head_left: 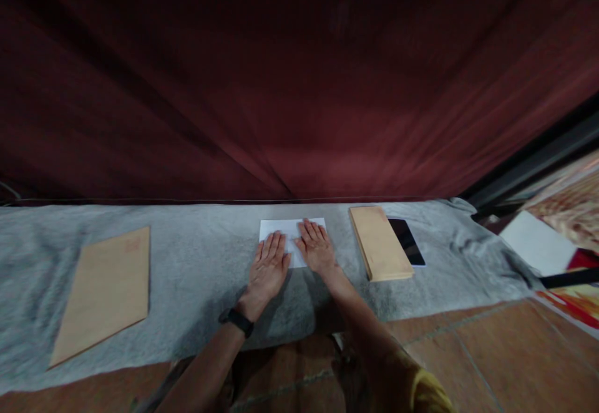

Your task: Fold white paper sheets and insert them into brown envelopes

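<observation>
A white sheet of paper (283,226) lies flat on the grey cloth in front of me. My left hand (269,266) rests palm down on its left side, fingers stretched out. On the right part of the sheet, my right hand (316,247) also lies flat with the fingers spread. Both hands cover much of the paper, so its lower left and right parts are hidden. A dark watch (237,320) is on my left wrist.
Grey cloth (201,263) covers the long surface. A large brown envelope (107,285) lies at left. To the right sits a stack of narrow brown envelopes (381,241), partly over a dark-screened tablet or phone (408,241). A dark red curtain (299,88) hangs behind; tiled floor (472,350) lies below.
</observation>
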Available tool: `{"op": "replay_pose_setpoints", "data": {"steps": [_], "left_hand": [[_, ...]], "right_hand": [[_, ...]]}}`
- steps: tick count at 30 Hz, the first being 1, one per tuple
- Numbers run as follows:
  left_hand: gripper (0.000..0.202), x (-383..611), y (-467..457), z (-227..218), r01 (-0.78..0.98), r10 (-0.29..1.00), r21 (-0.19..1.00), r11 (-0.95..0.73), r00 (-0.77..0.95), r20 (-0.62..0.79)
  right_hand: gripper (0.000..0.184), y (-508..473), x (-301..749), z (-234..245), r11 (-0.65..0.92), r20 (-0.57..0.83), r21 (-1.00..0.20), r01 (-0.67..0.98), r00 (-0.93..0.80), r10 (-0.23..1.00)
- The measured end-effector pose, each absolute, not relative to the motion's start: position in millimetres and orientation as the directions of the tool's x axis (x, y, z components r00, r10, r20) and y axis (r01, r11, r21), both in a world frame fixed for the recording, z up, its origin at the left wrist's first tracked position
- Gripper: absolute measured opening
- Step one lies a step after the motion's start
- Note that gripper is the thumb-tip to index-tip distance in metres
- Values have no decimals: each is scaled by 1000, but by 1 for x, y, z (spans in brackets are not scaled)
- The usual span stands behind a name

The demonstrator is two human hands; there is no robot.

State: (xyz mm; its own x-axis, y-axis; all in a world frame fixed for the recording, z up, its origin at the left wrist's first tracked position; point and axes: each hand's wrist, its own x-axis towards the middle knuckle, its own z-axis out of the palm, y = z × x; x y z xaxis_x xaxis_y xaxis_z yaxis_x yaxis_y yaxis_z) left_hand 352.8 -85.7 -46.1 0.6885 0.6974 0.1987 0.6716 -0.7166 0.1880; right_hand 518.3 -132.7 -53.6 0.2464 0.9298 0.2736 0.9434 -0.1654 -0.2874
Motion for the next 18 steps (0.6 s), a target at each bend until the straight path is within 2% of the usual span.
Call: {"op": "replay_pose_setpoints", "data": {"steps": [10, 18], "left_hand": [[68, 329, -80, -32, 802, 829, 212, -559, 542, 134], [64, 326, -75, -8, 830, 873, 312, -463, 487, 2]], "right_hand": [[55, -149, 550, -52, -287, 240, -266, 920, 351, 905], [45, -144, 581, -38, -360, 210, -394, 845, 464, 860]]}}
